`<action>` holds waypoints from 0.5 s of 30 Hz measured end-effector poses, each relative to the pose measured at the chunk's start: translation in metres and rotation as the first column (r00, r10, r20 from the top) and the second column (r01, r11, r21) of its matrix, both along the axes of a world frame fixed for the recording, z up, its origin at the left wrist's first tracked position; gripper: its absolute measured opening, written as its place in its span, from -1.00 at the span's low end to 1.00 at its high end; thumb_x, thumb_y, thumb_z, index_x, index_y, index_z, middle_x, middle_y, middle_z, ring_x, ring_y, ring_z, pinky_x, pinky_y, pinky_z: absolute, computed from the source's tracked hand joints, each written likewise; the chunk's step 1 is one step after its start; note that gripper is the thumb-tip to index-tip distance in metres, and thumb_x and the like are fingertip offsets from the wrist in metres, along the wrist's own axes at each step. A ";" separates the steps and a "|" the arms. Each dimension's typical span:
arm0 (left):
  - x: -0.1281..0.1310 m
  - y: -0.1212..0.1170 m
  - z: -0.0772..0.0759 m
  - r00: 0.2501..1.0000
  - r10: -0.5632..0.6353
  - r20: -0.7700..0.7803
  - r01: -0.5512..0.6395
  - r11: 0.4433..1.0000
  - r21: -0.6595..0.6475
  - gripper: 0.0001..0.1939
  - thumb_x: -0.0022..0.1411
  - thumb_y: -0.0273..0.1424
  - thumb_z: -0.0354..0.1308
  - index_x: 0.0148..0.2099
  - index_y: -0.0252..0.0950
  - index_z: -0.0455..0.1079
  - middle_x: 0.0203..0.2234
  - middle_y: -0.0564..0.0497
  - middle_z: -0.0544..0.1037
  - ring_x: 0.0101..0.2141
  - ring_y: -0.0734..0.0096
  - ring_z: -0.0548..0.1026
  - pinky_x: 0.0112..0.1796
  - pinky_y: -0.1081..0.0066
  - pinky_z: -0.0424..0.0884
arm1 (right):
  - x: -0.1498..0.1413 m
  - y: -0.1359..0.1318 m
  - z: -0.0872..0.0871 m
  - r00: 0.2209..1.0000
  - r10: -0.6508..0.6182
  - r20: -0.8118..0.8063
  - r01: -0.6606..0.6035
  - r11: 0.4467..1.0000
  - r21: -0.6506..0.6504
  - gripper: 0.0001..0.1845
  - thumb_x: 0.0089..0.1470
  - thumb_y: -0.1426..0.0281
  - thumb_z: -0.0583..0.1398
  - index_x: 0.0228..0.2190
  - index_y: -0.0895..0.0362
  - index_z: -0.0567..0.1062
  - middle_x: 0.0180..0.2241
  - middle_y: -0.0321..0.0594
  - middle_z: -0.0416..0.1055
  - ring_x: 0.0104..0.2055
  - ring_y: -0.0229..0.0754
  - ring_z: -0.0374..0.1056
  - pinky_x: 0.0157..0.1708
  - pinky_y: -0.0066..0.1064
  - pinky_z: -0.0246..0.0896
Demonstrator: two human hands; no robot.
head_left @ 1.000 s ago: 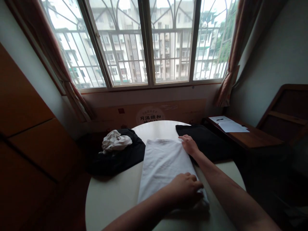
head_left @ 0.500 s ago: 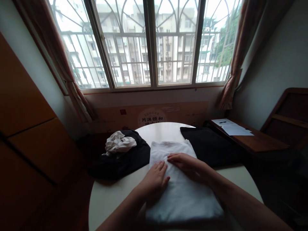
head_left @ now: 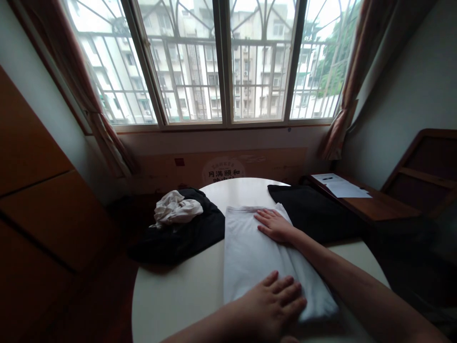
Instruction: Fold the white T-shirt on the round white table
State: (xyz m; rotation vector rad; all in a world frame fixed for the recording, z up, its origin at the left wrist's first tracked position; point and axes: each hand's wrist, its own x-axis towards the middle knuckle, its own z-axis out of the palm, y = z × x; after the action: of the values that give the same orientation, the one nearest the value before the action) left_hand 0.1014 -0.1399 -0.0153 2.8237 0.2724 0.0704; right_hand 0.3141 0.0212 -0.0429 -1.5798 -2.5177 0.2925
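Observation:
A folded white garment (head_left: 246,252) lies flat on the round white table (head_left: 171,295), its long side running away from me. My right hand (head_left: 275,226) rests on the far part of the cloth, palm down with fingers stretched out. Lower down, my left hand (head_left: 273,300) lies over the near part, its fingers spread and pointing away to the right. Neither hand grasps the fabric. Slight creases show between the two hands. The exact kind of garment cannot be made out.
Dark clothing (head_left: 203,233) lies at the left of the table with a crumpled pale cloth (head_left: 176,208) on top. A folded black garment (head_left: 314,209) lies at the right. Beyond it stands a brown wooden surface (head_left: 389,209) with papers (head_left: 341,186). A barred window fills the back.
My left hand has moved from the middle of the white garment down to its near end. My right hand has slid slightly farther away and spread flatter. The view has shifted slightly.

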 end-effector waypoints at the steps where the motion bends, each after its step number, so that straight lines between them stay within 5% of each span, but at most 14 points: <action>1: 0.001 -0.002 0.001 1.000 -0.030 0.002 0.030 1.000 0.002 -0.30 0.49 -0.09 -0.12 0.50 -0.37 -0.04 0.42 -0.23 0.08 0.41 0.02 -0.02 0.37 -0.01 -0.12 | -0.001 0.001 0.004 1.000 -0.011 0.022 0.011 1.000 -0.016 -0.30 0.37 0.02 -0.05 0.40 0.03 0.10 0.47 -0.11 -0.14 0.50 0.11 -0.25 0.41 0.08 -0.40; 5: 0.003 -0.005 0.001 0.997 -0.078 0.019 0.078 0.997 0.016 -0.31 0.48 -0.13 -0.10 0.48 -0.40 -0.02 0.42 -0.21 0.12 0.41 0.03 -0.01 0.38 0.03 -0.13 | 0.000 -0.005 0.026 0.995 0.055 0.083 -0.048 0.995 -0.090 -0.28 0.35 0.01 -0.02 0.40 0.03 0.10 0.47 -0.05 -0.21 0.50 0.20 -0.33 0.39 0.17 -0.41; 9: 0.007 -0.006 -0.006 0.986 -0.157 0.046 0.151 0.980 0.128 -0.32 0.48 -0.14 -0.08 0.45 -0.46 0.06 0.37 -0.23 0.22 0.38 0.02 0.12 0.36 0.11 0.00 | 0.000 -0.044 0.044 0.963 0.264 -0.056 -0.267 0.961 -0.071 -0.32 0.32 0.02 0.07 0.38 -0.09 0.15 0.47 -0.13 -0.14 0.50 0.18 -0.34 0.39 0.19 -0.46; 12: 0.011 -0.006 -0.016 0.964 -0.251 0.091 0.217 0.936 0.279 -0.43 0.51 -0.22 -0.12 0.41 -0.42 0.18 0.33 -0.19 0.31 0.33 0.06 0.24 0.32 0.18 0.12 | -0.007 -0.079 0.042 0.862 0.481 -0.159 -0.501 0.858 -0.118 -0.26 0.26 0.06 0.17 0.38 -0.12 0.13 0.46 -0.15 -0.09 0.49 0.14 -0.24 0.41 0.13 -0.37; 15: 0.013 -0.006 -0.026 0.947 -0.298 0.120 0.224 0.881 0.416 -0.49 0.53 -0.25 -0.19 0.34 -0.33 0.31 0.30 -0.13 0.37 0.27 0.13 0.35 0.28 0.23 0.20 | -0.015 -0.089 0.031 0.826 0.547 -0.137 -0.562 0.818 -0.122 -0.26 0.26 0.06 0.19 0.38 -0.15 0.13 0.46 -0.15 -0.08 0.49 0.15 -0.23 0.40 0.17 -0.45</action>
State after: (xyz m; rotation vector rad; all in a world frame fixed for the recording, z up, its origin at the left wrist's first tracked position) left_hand 0.1147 -0.1463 -0.0409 3.1983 -0.1935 0.3601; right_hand 0.2988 -0.0674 -0.0117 -0.7919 -2.8804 0.6332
